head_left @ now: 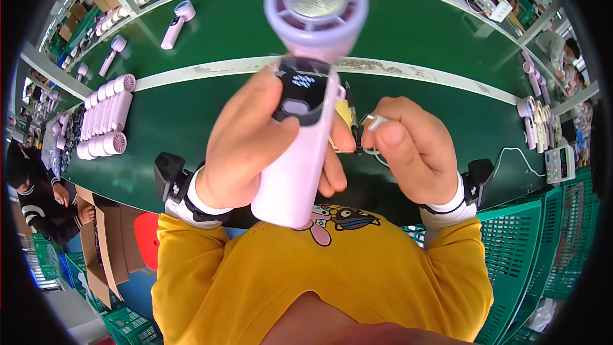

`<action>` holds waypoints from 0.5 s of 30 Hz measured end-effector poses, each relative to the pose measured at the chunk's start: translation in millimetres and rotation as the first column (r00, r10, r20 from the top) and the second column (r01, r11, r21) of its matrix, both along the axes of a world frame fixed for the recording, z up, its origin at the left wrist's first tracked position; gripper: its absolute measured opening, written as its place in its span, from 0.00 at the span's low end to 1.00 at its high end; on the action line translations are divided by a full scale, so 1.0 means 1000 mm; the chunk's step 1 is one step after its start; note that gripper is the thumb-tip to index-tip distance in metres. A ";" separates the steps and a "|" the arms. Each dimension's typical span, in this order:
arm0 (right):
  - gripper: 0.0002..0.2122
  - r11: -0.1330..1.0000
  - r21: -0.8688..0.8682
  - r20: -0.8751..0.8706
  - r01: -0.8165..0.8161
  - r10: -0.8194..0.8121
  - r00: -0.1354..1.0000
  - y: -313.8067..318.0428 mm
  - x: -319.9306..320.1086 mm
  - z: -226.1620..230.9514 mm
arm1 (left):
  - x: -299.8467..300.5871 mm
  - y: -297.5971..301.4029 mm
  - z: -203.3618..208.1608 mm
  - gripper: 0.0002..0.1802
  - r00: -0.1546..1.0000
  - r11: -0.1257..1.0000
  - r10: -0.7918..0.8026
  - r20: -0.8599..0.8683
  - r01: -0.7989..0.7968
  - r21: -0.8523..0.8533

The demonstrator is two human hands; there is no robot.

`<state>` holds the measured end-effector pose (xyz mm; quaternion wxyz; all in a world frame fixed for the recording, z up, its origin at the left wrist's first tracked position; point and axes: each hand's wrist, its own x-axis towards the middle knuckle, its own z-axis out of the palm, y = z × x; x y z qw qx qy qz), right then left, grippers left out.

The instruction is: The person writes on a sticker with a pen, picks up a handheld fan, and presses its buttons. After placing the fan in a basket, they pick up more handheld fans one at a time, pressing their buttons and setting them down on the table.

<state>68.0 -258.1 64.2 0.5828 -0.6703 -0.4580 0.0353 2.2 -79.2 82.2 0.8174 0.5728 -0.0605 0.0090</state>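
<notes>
A lilac handheld fan point(300, 121) is held up close to the camera, above the green table point(191, 115), with its long axis running nearly upright: the round head with its metal centre disc is at the top, tilted slightly to the right, and the pale handle points down toward the yellow shirt point(306, 281). A dark panel with small lit marks is seen on the upper handle. The fan is clamped in the left hand point(252, 147), whose fingers are wrapped round the handle from the left while the thumb is pressed on the lower edge of the dark panel. Just to the right of the handle, at about the level of that panel, the right hand point(415, 153) is closed, and a small white plug point(377, 121) on a thin white cable point(511, 156) is pinched between its thumb and forefinger, with the plug end turned left toward the fan; the two are near but not touching. Between the hands a dark pen-like tool point(353, 124) is seen, though it cannot be told what holds it. Farther out, a row of similar fans point(105, 121) is laid on the table to the left, and green plastic crates point(543, 249) stand at the lower right.
</notes>
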 end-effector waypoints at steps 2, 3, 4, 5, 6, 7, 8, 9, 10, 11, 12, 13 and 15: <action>0.13 0.999 -0.015 0.025 -0.031 0.031 0.999 -0.001 0.001 0.002 | 0.002 0.003 -0.006 0.27 0.971 0.967 -0.236 -0.045 0.230 -0.113; 0.13 0.997 -0.028 0.014 -0.072 0.073 0.997 -0.001 0.003 0.005 | 0.003 0.004 -0.008 0.27 0.935 0.926 -0.349 -0.057 0.335 -0.172; 0.13 0.993 -0.039 0.004 -0.115 0.116 0.993 -0.001 0.005 0.007 | 0.004 0.004 -0.011 0.27 0.935 0.926 -0.350 -0.061 0.335 -0.175; 0.13 0.986 -0.049 -0.005 -0.157 0.157 0.988 -0.002 0.007 0.008 | 0.006 0.004 -0.012 0.28 0.925 0.911 -0.378 -0.033 0.365 -0.194; 0.13 0.986 -0.050 -0.006 -0.157 0.157 0.988 -0.002 0.009 0.007 | 0.008 0.004 -0.013 0.28 0.915 0.895 -0.403 -0.005 0.393 -0.212; 0.11 0.983 -0.080 0.049 -0.163 0.168 0.985 -0.003 0.011 0.005 | 0.009 0.004 -0.015 0.29 0.904 0.878 -0.428 0.025 0.422 -0.228; 0.10 0.980 -0.110 0.105 -0.169 0.180 0.978 -0.003 0.012 0.004 | 0.011 0.005 -0.017 0.29 0.904 0.878 -0.427 0.025 0.421 -0.228; 0.10 0.975 -0.140 0.161 -0.172 0.194 0.968 -0.003 0.013 0.002 | 0.013 0.007 -0.020 0.29 0.894 0.871 -0.443 0.066 0.447 -0.202; 0.10 0.975 -0.140 0.162 -0.174 0.196 0.967 -0.002 0.014 0.002 | 0.015 0.008 -0.023 0.29 0.883 0.866 -0.458 0.106 0.470 -0.173; 0.10 0.978 -0.139 0.187 -0.154 0.179 0.966 -0.002 0.014 0.002 | 0.016 0.009 -0.026 0.28 0.869 0.859 -0.472 0.147 0.491 -0.144; 0.10 0.982 -0.137 0.211 -0.133 0.161 0.964 -0.001 0.015 0.003 | 0.017 0.009 -0.029 0.28 0.870 0.860 -0.470 0.148 0.489 -0.143; 0.10 0.984 -0.135 0.235 -0.113 0.143 0.961 -0.001 0.015 0.003 | 0.019 0.010 -0.032 0.29 0.882 0.889 -0.435 0.180 0.453 -0.071; 0.10 0.993 -0.101 0.228 -0.061 0.083 0.970 0.003 0.010 0.001 | 0.021 0.010 -0.037 0.32 0.895 0.929 -0.370 0.249 0.364 0.070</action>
